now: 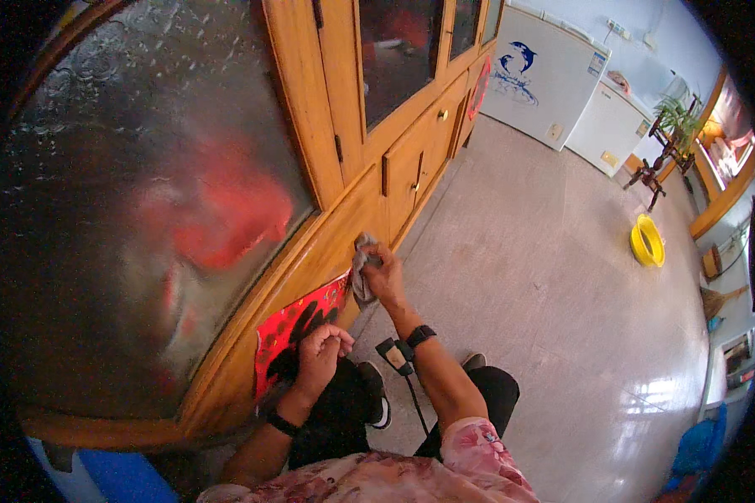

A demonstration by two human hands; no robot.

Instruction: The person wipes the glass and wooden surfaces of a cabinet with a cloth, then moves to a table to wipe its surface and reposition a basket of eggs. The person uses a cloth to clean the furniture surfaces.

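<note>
My right hand (384, 273) grips a crumpled grey cloth (363, 276) against the lower panel of a wooden cabinet (358, 210). Just left of the cloth, a red paper sheet (277, 339) with black brush strokes and gold specks is fixed to that panel. In front of this paper hovers my left hand (324, 352), its fingers curled loosely with nothing seen in them; whether it touches the paper cannot be made out. Above both hands is a large patterned glass pane (138, 126) in a wooden frame, with a blurred red reflection.
A black plug-like connector on a cord (395, 357) is between my forearms, near my shoes. White chest freezers (541, 69) stand at the far end. Farther right are a dark wooden plant stand (651, 173), a yellow basin (647, 242) on the floor and a broom (720, 302).
</note>
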